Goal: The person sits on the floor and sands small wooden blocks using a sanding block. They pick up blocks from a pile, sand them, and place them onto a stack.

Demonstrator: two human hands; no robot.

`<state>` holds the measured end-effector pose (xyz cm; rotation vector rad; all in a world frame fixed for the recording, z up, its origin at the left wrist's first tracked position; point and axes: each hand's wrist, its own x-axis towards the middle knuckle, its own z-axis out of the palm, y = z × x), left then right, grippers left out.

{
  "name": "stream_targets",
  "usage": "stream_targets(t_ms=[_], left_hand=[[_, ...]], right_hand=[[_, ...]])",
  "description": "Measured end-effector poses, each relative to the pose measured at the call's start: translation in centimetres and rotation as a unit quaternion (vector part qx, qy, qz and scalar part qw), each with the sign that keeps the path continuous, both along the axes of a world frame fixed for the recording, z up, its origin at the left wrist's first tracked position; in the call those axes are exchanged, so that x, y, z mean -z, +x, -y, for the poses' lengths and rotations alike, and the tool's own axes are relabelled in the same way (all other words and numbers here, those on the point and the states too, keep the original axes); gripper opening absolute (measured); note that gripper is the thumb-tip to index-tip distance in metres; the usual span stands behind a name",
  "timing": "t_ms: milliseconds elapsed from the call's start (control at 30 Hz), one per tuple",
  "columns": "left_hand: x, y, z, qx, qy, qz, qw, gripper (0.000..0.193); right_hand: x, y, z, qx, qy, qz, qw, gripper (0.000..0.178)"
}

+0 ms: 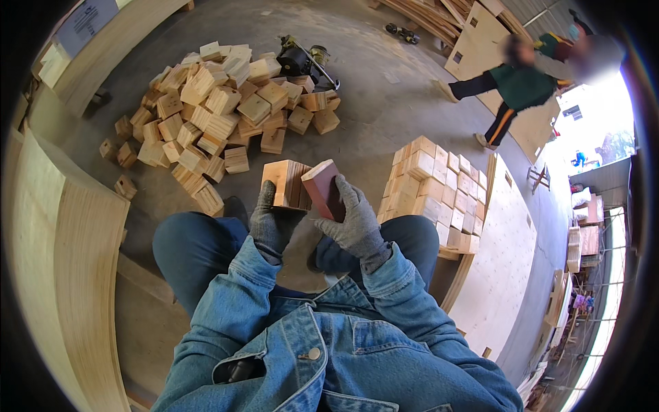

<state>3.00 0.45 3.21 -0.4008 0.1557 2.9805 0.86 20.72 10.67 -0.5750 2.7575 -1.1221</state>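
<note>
In front of my knees, my gloved left hand (270,223) is closed around a pale laminated wood block (283,173), thumb along its near side. My right hand (355,223), in a grey glove too, grips a flat reddish-brown sanding block (322,191). Its brown face is turned toward the wood block's right side, and the two lie close together; whether they touch I cannot tell. Beyond my hands, to the left, a loose pile of similar wood blocks (223,123) covers the floor. Neatly stacked blocks (432,189) stand to my right.
A dark power tool (296,60) lies behind the pile. Large plywood panels (504,240) are at the right, and a tall laminated wood piece (82,275) is close on my left. At the far right a person in a green top (525,86) is bending or walking.
</note>
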Motion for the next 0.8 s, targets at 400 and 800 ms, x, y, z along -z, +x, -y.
stream_targets(t_ms=[400,800], left_hand=[[0.6,-0.1,-0.2,-0.017,-0.060,0.002,0.998,0.058],[0.1,0.0,-0.5,-0.016,-0.020,0.005,1.000,0.059]], right_hand=[[1.9,0.0,1.9,0.078,-0.127,-0.018,0.989,0.096],[2.7,-2.4,2.8,0.166,-0.005,0.051,0.985,0.087]])
